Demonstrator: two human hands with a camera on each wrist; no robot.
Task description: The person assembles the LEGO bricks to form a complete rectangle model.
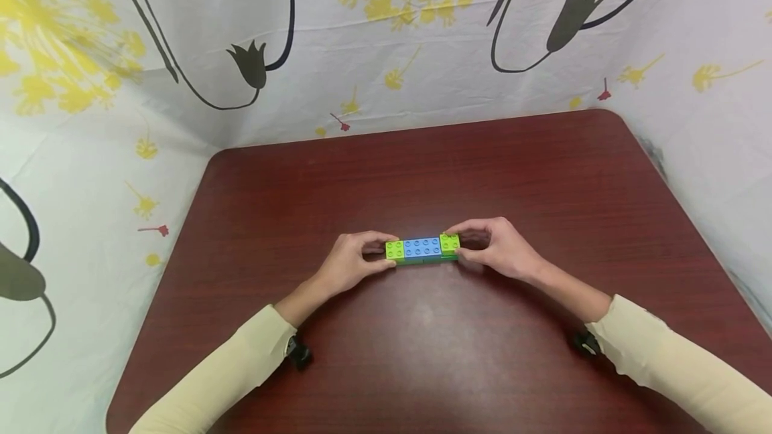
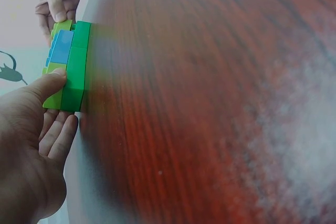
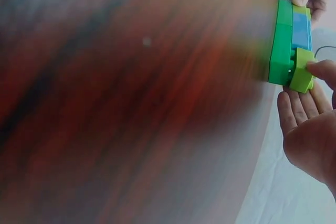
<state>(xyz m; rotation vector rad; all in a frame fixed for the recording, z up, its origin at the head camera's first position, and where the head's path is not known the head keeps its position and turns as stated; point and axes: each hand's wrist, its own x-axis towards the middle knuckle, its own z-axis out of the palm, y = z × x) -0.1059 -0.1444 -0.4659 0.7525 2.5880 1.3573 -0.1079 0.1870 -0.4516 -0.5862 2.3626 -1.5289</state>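
A short row of toy building bricks stands near the middle of the table. Two green bricks lie end to end as the bottom layer. On top sit a blue brick in the centre and a lime brick at the left end. My left hand pinches that left end between thumb and fingers. At the right end, my right hand pinches a second lime brick. This brick stands slightly tilted, with green studs showing in a gap beneath it in the right wrist view.
The dark red-brown wooden table has rounded far corners. White cloth printed with yellow and grey flowers hangs behind it and at both sides. A black wrist device shows under the left sleeve, another under the right.
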